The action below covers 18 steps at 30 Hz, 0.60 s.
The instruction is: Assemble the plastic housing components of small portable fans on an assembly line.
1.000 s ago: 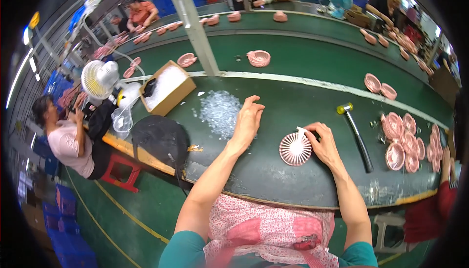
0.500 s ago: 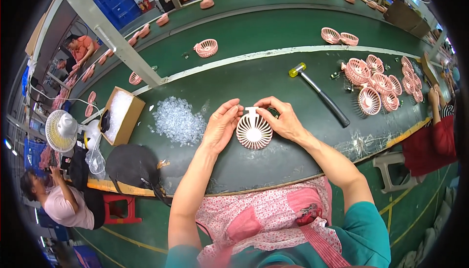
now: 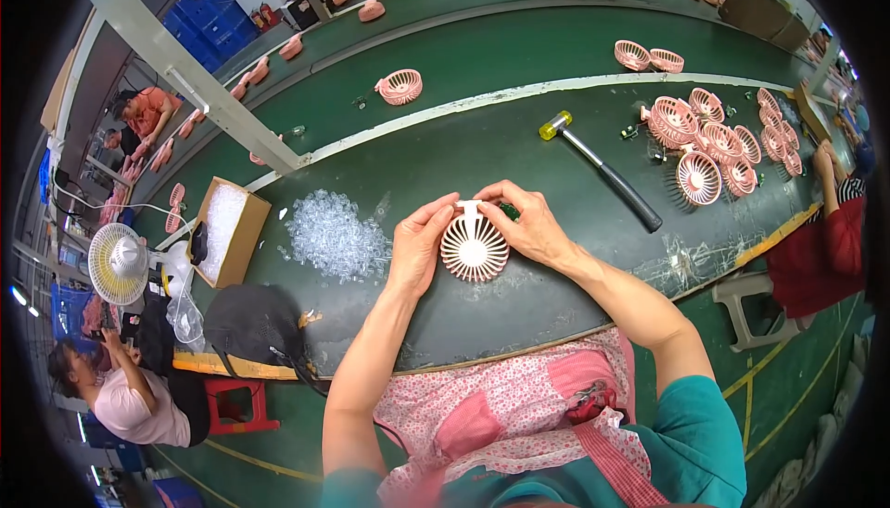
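Both the left hand [image 3: 420, 243] and the right hand [image 3: 530, 229] grip a round slatted housing [image 3: 474, 250] at its neck, over the worktop [image 3: 482, 324]; fingers partly hide whatever they pinch there. Small clear pieces [image 3: 336, 235] lie heaped left, a yellow-headed mallet [image 3: 604, 174] right.

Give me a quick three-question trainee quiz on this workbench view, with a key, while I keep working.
1. True or false: the round slatted part is between the left hand and the right hand.
2. Which colour shows on the head of the hammer? A red; B yellow; C blue.
3. What lies on the workbench between the cardboard box and the left hand?

Key: 1 true; 2 B; 3 a pile of small clear pieces.
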{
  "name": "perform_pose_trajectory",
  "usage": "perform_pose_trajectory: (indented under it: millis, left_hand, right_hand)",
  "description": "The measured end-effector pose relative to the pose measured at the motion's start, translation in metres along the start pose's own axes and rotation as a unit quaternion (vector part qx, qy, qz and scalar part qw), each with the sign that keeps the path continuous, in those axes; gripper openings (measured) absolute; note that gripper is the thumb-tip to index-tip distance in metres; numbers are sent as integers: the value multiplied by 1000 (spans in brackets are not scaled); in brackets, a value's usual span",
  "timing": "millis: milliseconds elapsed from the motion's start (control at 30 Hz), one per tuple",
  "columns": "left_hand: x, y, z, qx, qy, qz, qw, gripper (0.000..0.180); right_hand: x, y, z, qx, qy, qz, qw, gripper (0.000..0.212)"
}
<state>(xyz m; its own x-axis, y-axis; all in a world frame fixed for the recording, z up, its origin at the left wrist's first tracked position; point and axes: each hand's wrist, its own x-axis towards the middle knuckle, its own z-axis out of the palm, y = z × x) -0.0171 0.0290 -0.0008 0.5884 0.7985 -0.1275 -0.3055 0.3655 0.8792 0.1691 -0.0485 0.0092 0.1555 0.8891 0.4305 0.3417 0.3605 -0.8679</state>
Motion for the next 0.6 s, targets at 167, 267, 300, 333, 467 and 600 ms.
perform_pose_trajectory:
  millis: [167,267,300,333,467,600]
  left_hand:
    - [-9,-1,17,291,8,174,941,29]
    - [-10,0,19,262,-7,169,950,28]
    - [-10,0,22,194,42,96,975,26]
    - [-6,-2,18,136,33,79,987,25]
    - [-2,-8,8,60,5,48,997,21]
    - [-3,-9,12,25,-16,41,999,20]
  right_hand:
    - [-2,-1,-4,-34,12,1,999,15]
    - [-2,6,-5,-42,22,-29,998,15]
    - [-1,6,-6,-18,11,-19,1000,15]
    - [0,5,-6,6,-1,-10,1000,15]
    - [-3,3,-6,-33,-20,-40,998,16]
    - [-3,4,-9,-24,-31,-29,999,16]
